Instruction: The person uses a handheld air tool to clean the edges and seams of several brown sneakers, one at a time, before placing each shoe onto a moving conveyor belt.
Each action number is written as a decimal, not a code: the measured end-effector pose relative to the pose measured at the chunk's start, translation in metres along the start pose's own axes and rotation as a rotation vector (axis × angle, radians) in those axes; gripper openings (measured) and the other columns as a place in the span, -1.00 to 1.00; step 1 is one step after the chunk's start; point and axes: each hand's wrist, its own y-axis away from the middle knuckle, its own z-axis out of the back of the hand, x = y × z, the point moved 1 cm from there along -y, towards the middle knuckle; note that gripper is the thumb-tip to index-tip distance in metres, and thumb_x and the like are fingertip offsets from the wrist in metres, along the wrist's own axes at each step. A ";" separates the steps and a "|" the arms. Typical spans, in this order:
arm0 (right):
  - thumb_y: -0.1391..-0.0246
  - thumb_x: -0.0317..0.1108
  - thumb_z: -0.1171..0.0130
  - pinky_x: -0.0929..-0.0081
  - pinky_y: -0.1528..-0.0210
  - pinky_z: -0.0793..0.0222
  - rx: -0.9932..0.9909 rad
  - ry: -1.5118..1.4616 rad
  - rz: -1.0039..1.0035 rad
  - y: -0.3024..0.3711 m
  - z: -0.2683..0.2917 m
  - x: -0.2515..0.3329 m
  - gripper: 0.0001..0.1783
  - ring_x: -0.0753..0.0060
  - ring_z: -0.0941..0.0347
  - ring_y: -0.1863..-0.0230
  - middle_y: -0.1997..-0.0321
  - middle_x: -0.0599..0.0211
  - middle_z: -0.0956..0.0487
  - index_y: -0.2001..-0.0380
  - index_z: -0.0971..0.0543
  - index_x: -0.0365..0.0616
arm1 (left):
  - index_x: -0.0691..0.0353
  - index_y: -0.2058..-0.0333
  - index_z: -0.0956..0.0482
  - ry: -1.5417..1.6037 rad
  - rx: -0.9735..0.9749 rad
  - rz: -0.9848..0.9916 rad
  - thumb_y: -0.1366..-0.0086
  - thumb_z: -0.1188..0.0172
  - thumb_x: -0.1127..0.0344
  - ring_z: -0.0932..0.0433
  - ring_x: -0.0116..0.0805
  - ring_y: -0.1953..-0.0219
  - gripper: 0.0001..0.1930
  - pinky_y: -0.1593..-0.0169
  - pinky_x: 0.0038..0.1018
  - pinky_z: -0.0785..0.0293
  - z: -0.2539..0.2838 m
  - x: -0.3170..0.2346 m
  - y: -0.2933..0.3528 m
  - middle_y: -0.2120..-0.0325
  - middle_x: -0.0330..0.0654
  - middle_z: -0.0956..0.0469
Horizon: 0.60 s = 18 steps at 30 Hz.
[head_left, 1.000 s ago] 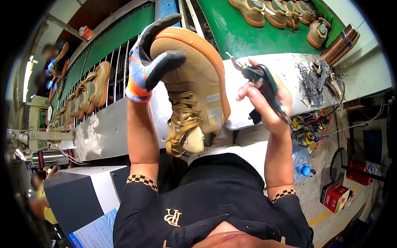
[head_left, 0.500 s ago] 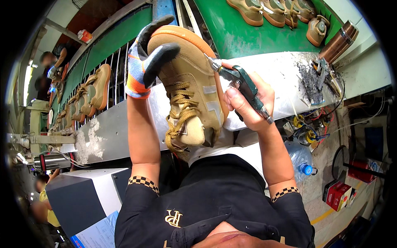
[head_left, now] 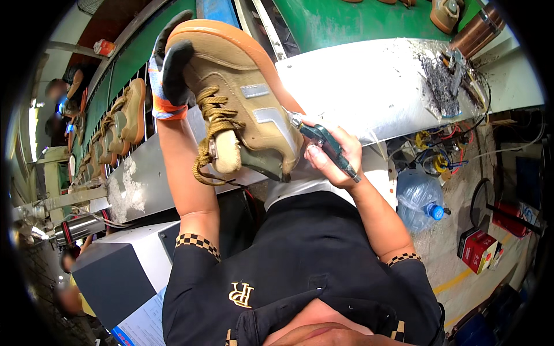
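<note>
Up in front of me, at the left of the middle, my left hand [head_left: 167,78] in a blue, orange and black glove grips a tan sneaker [head_left: 245,75] round its toe end. The shoe hangs toe up with its orange gum sole to the right. Brown laces and grey side patches show, and its collar points down towards me. My bare right hand [head_left: 340,158] is closed round a dark green hand tool [head_left: 330,144] with a silver tip. That tip is at the sole edge near the heel; whether it touches I cannot tell.
More tan shoes [head_left: 134,112] stand in a row on the rack at the left. A white worktable [head_left: 352,69] spans the front, with a black smeared patch and a copper-coloured flask [head_left: 478,32] at its right. A water bottle [head_left: 418,199] and red box [head_left: 478,251] are at the lower right.
The sneaker and my left hand have shifted left and slightly up. My right hand with the green tool has moved down and left, its tip passing along the sole towards the heel.
</note>
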 end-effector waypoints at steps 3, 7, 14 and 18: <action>-0.06 -0.48 -0.08 0.64 0.44 -0.36 -0.002 -0.022 -0.096 0.016 0.001 -0.005 -0.51 0.64 -0.41 0.53 0.51 0.35 -0.51 -0.11 -0.43 -0.35 | 0.36 -0.14 -0.40 0.024 -0.055 0.023 -0.14 -0.27 0.07 -0.52 -0.33 0.05 -0.34 -0.09 -0.44 -0.41 0.010 0.011 0.008 0.08 -0.09 -0.54; -0.07 -0.47 -0.08 0.66 0.44 -0.35 -0.018 -0.069 -0.233 0.028 0.003 -0.008 -0.51 0.63 -0.41 0.52 0.50 0.34 -0.50 -0.12 -0.43 -0.35 | 0.37 -0.11 -0.40 -0.086 -0.167 0.075 -0.29 -0.09 -0.02 -0.52 -0.28 0.03 -0.40 -0.09 -0.41 -0.42 0.040 0.033 0.026 0.06 -0.07 -0.54; -0.13 -0.44 -0.04 0.65 0.47 -0.31 -0.070 -0.156 -0.318 0.026 -0.002 -0.014 -0.54 0.65 -0.36 0.55 0.50 0.37 -0.47 -0.12 -0.40 -0.37 | 0.25 -0.08 -0.46 0.292 -0.452 0.407 -0.36 -0.02 -0.08 -0.49 -0.20 -0.04 -0.47 -0.16 -0.25 -0.39 0.066 0.058 0.101 0.00 -0.09 -0.52; -0.14 -0.44 -0.07 0.67 0.49 -0.28 -0.107 -0.162 -0.297 0.015 -0.021 -0.027 -0.58 0.70 -0.33 0.57 0.53 0.46 -0.45 -0.09 -0.42 -0.29 | 0.32 -0.12 -0.40 0.012 -0.462 0.488 -0.38 -0.01 -0.09 -0.49 -0.22 -0.06 -0.42 -0.17 -0.32 -0.39 0.096 0.051 0.171 -0.05 -0.10 -0.49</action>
